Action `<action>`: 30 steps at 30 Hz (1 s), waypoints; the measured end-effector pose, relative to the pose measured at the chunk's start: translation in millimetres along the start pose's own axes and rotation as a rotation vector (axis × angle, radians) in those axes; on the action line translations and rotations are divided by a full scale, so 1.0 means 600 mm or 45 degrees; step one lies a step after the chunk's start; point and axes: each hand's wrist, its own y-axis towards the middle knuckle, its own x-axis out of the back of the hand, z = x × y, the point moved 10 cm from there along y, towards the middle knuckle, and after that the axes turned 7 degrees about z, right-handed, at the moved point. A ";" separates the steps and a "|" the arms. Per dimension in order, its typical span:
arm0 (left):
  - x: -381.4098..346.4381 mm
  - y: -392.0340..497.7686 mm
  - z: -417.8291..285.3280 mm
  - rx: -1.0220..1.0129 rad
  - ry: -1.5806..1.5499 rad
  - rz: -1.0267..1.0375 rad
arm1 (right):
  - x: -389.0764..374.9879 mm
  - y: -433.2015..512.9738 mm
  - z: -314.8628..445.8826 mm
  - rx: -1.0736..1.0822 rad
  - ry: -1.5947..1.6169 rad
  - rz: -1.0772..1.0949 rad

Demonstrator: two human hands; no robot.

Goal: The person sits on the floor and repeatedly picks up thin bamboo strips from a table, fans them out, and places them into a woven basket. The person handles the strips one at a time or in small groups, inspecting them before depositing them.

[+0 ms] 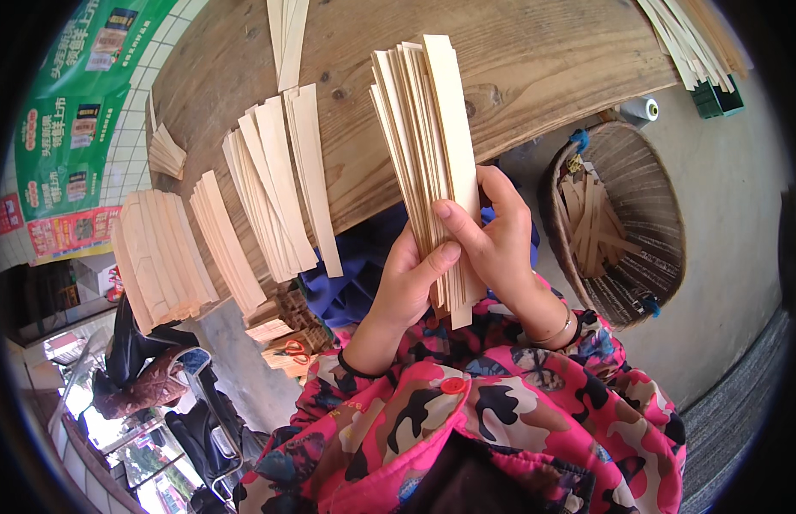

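Note:
Both my hands hold one thick bundle of thin, pale wooden strips (423, 128) upright over the near edge of the wooden table (359, 141). My left hand (404, 283) wraps the lower left side, its thumb across the front. My right hand (494, 238) grips the right side, thumb pressed on the strips a little higher. One strip at the right of the bundle stands slightly proud at the top. To the left, fanned piles of similar strips (266, 186) lie on the table, some ends past its edge. A narrower pile (314, 173) lies nearest the bundle.
A woven basket (648, 212) with loose strips stands on the floor at right, near a thread cone (642, 109) and a green crate (719, 99). Thicker stacked strips (160, 257) sit at the table's left end. Orange-handled scissors (297, 351) lie on strips lower down.

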 end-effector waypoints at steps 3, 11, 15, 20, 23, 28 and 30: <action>0.002 0.000 -0.001 -0.015 -0.144 -0.019 | -0.006 -0.001 -0.001 0.044 0.423 -0.019; -0.007 0.010 -0.022 -0.105 -0.112 -0.010 | -0.003 0.002 0.019 0.122 0.556 0.050; -0.004 0.012 -0.025 -0.060 -0.096 -0.018 | -0.023 -0.007 -0.024 -0.300 1.136 0.124; -0.008 0.012 -0.019 -0.027 -0.036 -0.020 | -0.037 -0.016 -0.046 -0.519 1.363 0.205; -0.005 0.010 -0.019 -0.057 -0.019 -0.043 | -0.049 -0.024 -0.051 -0.609 1.527 0.268; -0.003 0.009 -0.018 -0.098 -0.036 -0.038 | -0.058 -0.030 -0.043 -0.625 1.653 0.312; -0.003 0.009 -0.019 -0.113 -0.040 -0.030 | -0.057 -0.030 -0.043 -0.616 1.624 0.298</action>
